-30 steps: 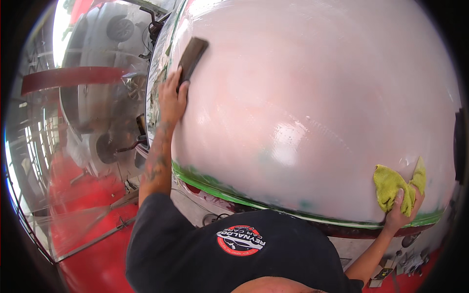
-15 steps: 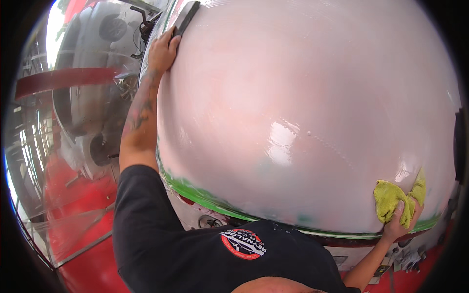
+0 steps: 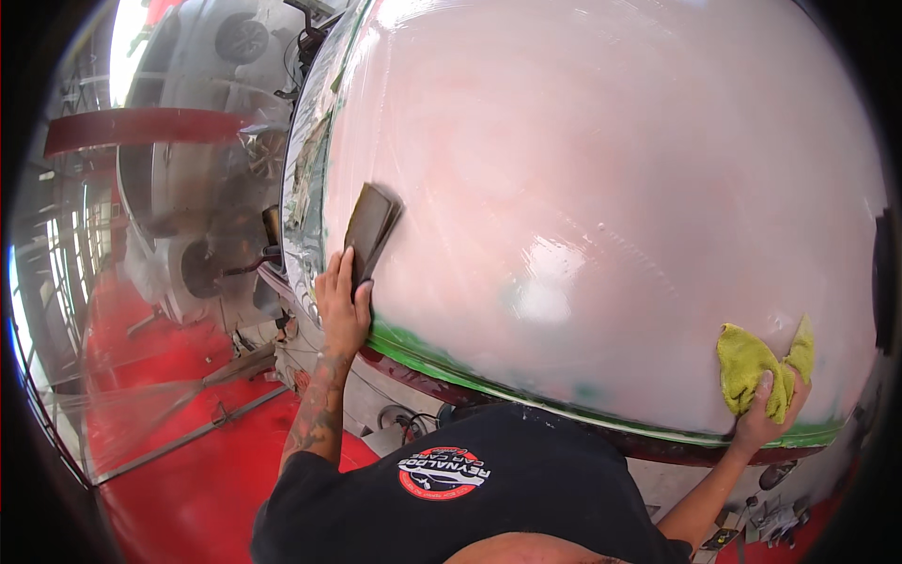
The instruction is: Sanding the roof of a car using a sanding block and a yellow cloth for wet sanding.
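Observation:
A broad, curved vehicle panel [image 3: 583,188], pinkish white and shiny with wet, lies before me, green showing along its near edge. My left hand [image 3: 344,305] is closed on the near end of a long dark sanding block [image 3: 373,226], which rests on the panel near its left edge. At the near right, my right hand [image 3: 769,414] grips a crumpled yellow-green cloth [image 3: 749,368] against the panel's surface. Folds of the cloth hide part of its fingers.
Masking film and paper [image 3: 307,179] cover the strip along the panel's left side. Beyond it, clear plastic sheeting hangs before a pale car [image 3: 193,122]. A red floor [image 3: 178,470] spreads at lower left, with a metal bar [image 3: 193,434] across it. Small items [image 3: 775,517] lie at lower right.
My left hand has drawn the sanding block from the far left edge back toward me, down the panel's left side. My right hand and the cloth have stayed almost in place.

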### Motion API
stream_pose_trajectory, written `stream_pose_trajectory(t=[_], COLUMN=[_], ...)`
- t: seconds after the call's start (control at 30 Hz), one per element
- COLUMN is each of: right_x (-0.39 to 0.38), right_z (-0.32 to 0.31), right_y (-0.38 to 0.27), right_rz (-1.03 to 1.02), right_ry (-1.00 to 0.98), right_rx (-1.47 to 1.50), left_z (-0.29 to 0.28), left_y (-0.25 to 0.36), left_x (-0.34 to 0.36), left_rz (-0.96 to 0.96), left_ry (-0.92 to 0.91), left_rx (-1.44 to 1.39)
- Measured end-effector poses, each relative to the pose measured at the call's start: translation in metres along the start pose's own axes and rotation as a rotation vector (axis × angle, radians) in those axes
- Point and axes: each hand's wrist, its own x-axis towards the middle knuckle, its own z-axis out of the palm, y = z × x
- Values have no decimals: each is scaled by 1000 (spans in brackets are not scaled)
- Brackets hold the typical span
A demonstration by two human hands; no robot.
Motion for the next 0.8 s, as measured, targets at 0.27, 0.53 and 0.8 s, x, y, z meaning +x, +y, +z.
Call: stream_pose_trajectory(t=[0.27,0.53,0.8], right_x=[-1,-3,1], right_z=[-4,0,-1], right_y=[-1,-4,1], right_rz=[-1,-10,-15], right_ry=[-13,-3,-7], right_rx=[-37,21,-5], left_z=[44,78,0], left_y=[-66,-76,7], left_x=[191,382,46], left_rz=[216,-84,157], left_ry=[125,55,2], left_rx=[-14,91,-98])
